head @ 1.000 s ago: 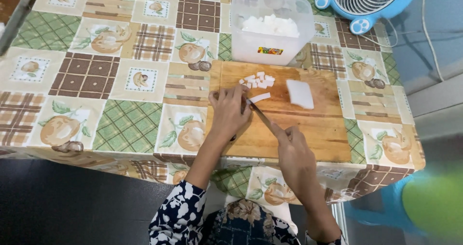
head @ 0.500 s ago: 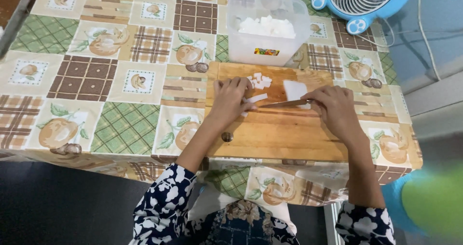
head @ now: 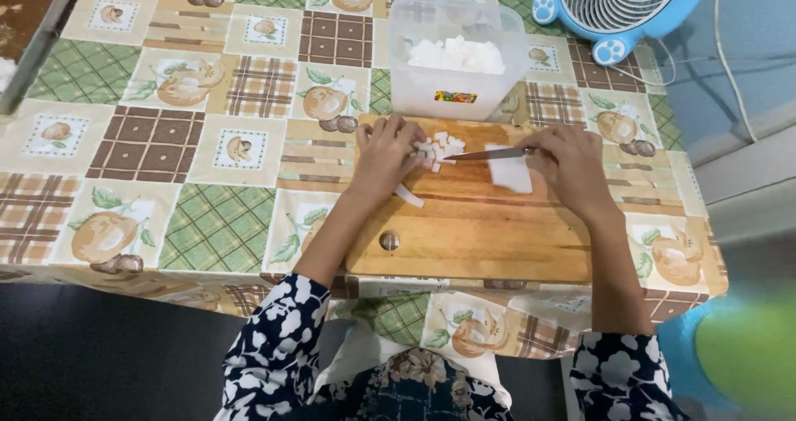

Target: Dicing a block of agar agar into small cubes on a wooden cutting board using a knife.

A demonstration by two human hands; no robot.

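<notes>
Presently a knife is being gripped in the closed right hand, while small white cubes on the wooden cutting board are being steadied under the curled left hand; they are likely soft, crumbly, and best pinched gently at the sides.

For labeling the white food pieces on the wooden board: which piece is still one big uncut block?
The flat square white block under the right hand, right of the knife. The others are small cubes and one thin strip.

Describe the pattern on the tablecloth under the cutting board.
The tablecloth is a patchwork of green, brown and beige plaid squares with fruit pictures, seen in the head view.
</notes>
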